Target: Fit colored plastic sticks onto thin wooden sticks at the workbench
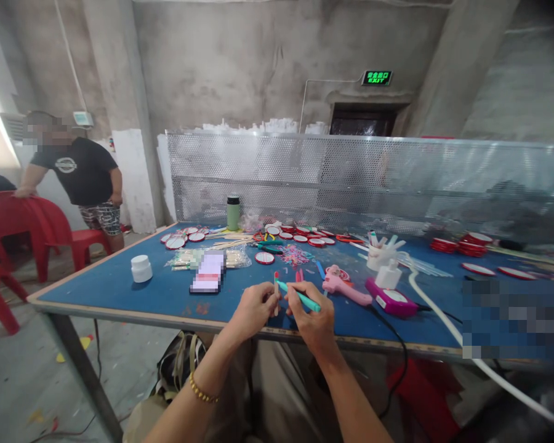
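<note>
My left hand (255,309) is closed in a pinch on a small stick with a red tip (276,289), held upright over the front edge of the blue table (120,289). My right hand (312,319) grips a teal pen (300,297), its tip touching the stick. Both hands meet just in front of me. A pink glue gun (341,284) lies just beyond my right hand.
Round red-rimmed discs (264,258), wooden sticks, a green bottle (233,213), a white jar (141,268), a phone (208,272), a magenta device (392,299) and a white hose (443,320) lie on the table. A perforated metal screen stands behind. A person stands by red chairs (37,227) at left.
</note>
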### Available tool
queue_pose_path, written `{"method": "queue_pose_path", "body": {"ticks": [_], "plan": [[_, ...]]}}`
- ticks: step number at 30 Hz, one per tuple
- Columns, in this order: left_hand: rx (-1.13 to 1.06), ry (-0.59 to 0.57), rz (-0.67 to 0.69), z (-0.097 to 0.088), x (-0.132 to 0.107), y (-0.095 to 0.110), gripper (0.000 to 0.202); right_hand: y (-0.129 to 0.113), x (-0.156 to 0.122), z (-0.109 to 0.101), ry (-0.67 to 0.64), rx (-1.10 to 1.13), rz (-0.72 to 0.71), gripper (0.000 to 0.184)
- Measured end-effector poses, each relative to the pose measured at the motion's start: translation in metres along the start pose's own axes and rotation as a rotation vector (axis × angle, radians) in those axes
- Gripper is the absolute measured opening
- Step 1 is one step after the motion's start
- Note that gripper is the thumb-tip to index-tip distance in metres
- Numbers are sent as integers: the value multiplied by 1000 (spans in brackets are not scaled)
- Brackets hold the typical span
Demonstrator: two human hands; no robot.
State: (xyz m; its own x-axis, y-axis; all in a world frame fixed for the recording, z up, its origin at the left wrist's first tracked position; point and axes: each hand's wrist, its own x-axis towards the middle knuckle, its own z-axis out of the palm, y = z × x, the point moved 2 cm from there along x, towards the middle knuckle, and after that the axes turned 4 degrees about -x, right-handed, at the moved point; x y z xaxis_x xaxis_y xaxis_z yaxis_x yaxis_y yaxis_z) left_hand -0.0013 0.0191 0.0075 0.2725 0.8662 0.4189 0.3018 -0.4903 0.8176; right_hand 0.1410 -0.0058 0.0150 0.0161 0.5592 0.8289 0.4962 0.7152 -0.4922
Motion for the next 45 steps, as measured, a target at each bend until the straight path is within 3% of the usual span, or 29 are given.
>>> {"method": "queue_pose_path", "body": {"ticks": [45], "plan": [[-6,-13,-1,0,1,0,29,-1,0,-1,7,-28,0,16]]}}
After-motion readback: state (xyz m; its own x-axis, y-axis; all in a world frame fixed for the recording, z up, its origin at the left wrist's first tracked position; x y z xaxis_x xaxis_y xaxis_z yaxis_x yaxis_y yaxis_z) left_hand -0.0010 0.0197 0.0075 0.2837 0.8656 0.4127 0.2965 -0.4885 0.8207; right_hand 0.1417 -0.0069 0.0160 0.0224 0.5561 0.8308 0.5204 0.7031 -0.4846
